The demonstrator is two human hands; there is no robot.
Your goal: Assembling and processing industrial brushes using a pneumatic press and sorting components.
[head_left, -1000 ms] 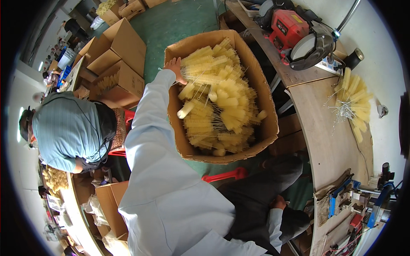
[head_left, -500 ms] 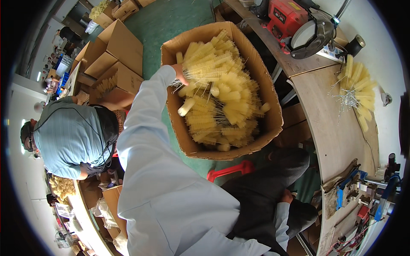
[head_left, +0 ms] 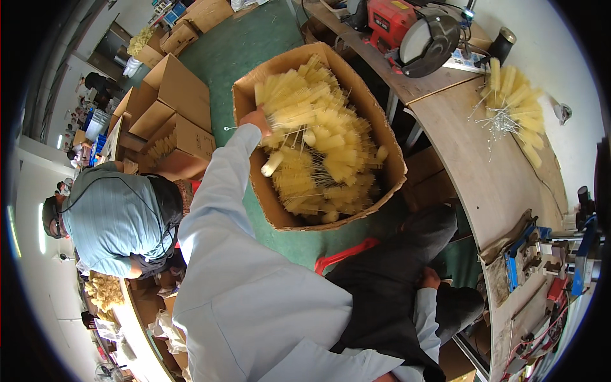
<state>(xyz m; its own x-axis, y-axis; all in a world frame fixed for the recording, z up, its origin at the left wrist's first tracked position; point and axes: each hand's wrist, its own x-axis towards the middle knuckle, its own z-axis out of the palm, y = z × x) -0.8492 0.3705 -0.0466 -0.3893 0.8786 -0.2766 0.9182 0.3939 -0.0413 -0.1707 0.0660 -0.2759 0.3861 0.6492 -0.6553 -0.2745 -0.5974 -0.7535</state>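
Observation:
A large open cardboard box (head_left: 289, 219) stands in front of me, heaped with yellow-bristled wire brushes (head_left: 347, 137). My left hand (head_left: 257, 121) reaches over the box's left wall. Its fingers are closed around brush wires among the bristles; how many brushes it grips is hidden. One wire handle with a small loop end (head_left: 229, 128) sticks out to the left of that hand. A pale, rounded brush end (head_left: 272, 163) lies just below it in the box. My right hand (head_left: 429, 278) rests by my knee, its fingers mostly hidden.
A wooden bench (head_left: 471, 165) along the right carries a red grinding machine (head_left: 389, 25), a bundle of yellow brushes (head_left: 519, 111) and blue clamping tools (head_left: 515, 267). Cardboard boxes (head_left: 181, 95) and a bent-over co-worker (head_left: 127, 216) are at left. A red stool (head_left: 344, 254) is by my legs.
The view has turned slightly. My left hand now sits lower against the brushes at the box's left wall, and a looped wire now points out leftward from it. The right hand stays by the knee.

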